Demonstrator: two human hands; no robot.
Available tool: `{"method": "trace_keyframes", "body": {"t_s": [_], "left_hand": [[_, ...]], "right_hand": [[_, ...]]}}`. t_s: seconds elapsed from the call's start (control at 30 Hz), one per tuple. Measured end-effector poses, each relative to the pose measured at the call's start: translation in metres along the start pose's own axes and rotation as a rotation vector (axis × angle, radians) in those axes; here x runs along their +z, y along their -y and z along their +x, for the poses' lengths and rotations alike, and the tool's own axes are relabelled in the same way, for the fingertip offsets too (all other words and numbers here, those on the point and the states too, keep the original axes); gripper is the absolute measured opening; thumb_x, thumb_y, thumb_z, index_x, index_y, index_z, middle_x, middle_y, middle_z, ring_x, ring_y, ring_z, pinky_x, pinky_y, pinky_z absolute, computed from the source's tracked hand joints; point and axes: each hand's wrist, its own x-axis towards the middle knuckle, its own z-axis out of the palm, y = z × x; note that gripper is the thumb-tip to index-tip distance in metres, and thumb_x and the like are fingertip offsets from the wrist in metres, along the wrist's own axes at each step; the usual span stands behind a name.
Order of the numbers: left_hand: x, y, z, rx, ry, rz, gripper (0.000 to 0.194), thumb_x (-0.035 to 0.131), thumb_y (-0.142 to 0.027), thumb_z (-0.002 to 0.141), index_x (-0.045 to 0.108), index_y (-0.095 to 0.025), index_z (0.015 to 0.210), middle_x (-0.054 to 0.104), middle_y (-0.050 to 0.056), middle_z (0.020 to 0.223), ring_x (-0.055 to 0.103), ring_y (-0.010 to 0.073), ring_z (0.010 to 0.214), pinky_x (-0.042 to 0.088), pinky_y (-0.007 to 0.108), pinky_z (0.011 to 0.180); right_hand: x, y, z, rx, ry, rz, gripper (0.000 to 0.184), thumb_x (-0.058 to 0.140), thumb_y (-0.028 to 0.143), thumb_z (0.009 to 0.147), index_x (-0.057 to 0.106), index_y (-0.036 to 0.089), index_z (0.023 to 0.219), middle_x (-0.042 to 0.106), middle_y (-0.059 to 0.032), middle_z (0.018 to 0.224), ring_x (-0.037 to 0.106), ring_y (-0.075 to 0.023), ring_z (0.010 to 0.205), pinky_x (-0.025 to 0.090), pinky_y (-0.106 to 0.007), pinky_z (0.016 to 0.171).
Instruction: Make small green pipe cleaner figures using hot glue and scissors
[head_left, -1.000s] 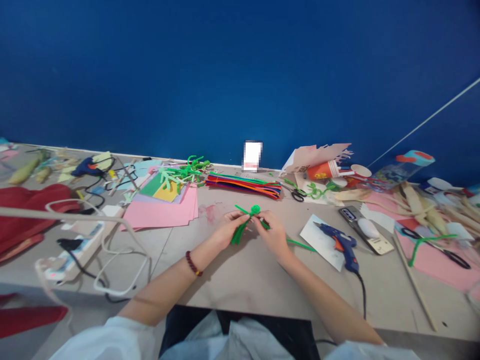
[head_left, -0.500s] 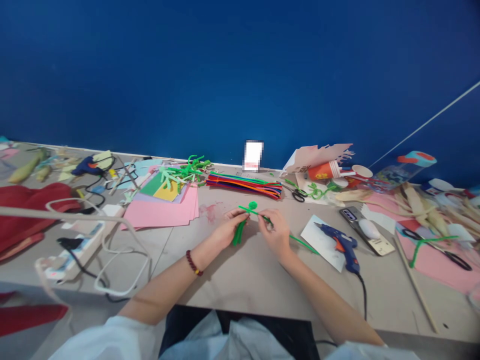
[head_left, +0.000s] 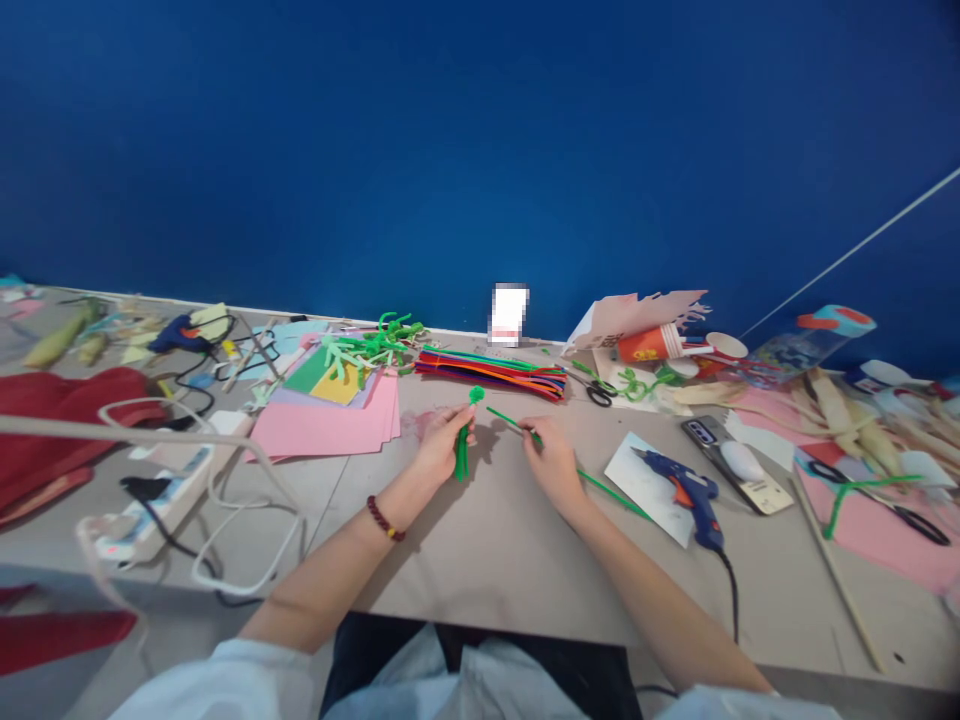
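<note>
My left hand (head_left: 439, 450) is closed around a twisted bundle of green pipe cleaners (head_left: 463, 440) with a small coiled ball at its top end, held upright over the table. My right hand (head_left: 551, 458) pinches a single straight green pipe cleaner (head_left: 592, 482) that runs from its fingers down to the right across the grey tabletop (head_left: 487, 540). The two pieces are apart, a short gap between them. A dark red bead bracelet sits on my left wrist.
A bundle of coloured pipe cleaners (head_left: 491, 370) lies behind my hands, with pink and coloured paper sheets (head_left: 330, 415) to the left. A blue glue gun (head_left: 690, 495) rests on white paper at right, near a phone (head_left: 731, 460), scissors (head_left: 596, 392) and orange cups (head_left: 649, 345). A power strip with cables (head_left: 150, 495) is at left.
My hands have separated: the left has lifted the green bundle upright and shifted it left, while the right has drawn the single green pipe cleaner away from it.
</note>
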Motion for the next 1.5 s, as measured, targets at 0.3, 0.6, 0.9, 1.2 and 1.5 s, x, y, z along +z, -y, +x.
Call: {"method": "trace_keyframes", "body": {"t_s": [0.3,0.6,0.9,1.2,1.5], "left_hand": [[0.005,0.008,-0.014,-0.030,0.192,0.419,0.031,0.074,-0.040,0.059,0.065,-0.012,0.070,0.053,-0.003,0.052,0.044,0.0049,0.042,0.033,0.018,0.040],[0.004,0.005,-0.017,0.464,0.334,0.891,0.016,0.058,-0.028,0.078,0.066,-0.016,0.083,0.065,0.004,0.080,0.057,0.0129,0.069,0.045,0.024,0.063],[0.000,0.003,-0.020,0.768,0.413,1.059,0.013,0.050,-0.018,0.084,0.063,-0.018,0.082,0.064,0.005,0.081,0.059,0.0149,0.077,0.047,0.028,0.071],[0.006,0.003,-0.023,0.630,0.374,0.973,0.015,0.050,-0.024,0.083,0.063,-0.017,0.084,0.064,0.006,0.086,0.059,0.0160,0.082,0.045,0.027,0.075],[0.004,0.003,-0.016,0.414,0.389,0.898,0.020,0.054,-0.032,0.080,0.069,-0.018,0.079,0.067,0.005,0.078,0.059,0.0173,0.074,0.044,0.026,0.070]], "right_hand": [[0.001,0.015,-0.002,0.057,0.006,0.343,0.038,0.051,0.027,0.084,0.047,0.021,0.121,0.056,-0.0097,0.112,0.057,-0.0192,0.096,0.048,-0.035,0.086],[0.007,0.011,-0.004,0.185,0.051,0.594,0.024,0.055,0.030,0.082,0.059,0.022,0.104,0.062,-0.0062,0.100,0.059,-0.0180,0.089,0.049,-0.033,0.081],[0.010,0.013,-0.005,0.227,0.058,0.644,0.024,0.059,0.031,0.079,0.060,0.022,0.101,0.063,-0.0057,0.097,0.060,-0.0177,0.085,0.050,-0.032,0.077],[0.007,0.018,-0.005,0.200,0.027,0.610,0.021,0.055,0.028,0.081,0.059,0.021,0.100,0.062,-0.0059,0.097,0.059,-0.0175,0.087,0.049,-0.033,0.080],[0.000,0.019,-0.003,0.136,0.033,0.430,0.021,0.052,0.029,0.082,0.060,0.021,0.100,0.064,-0.0059,0.096,0.059,-0.0174,0.082,0.049,-0.033,0.077]]}}
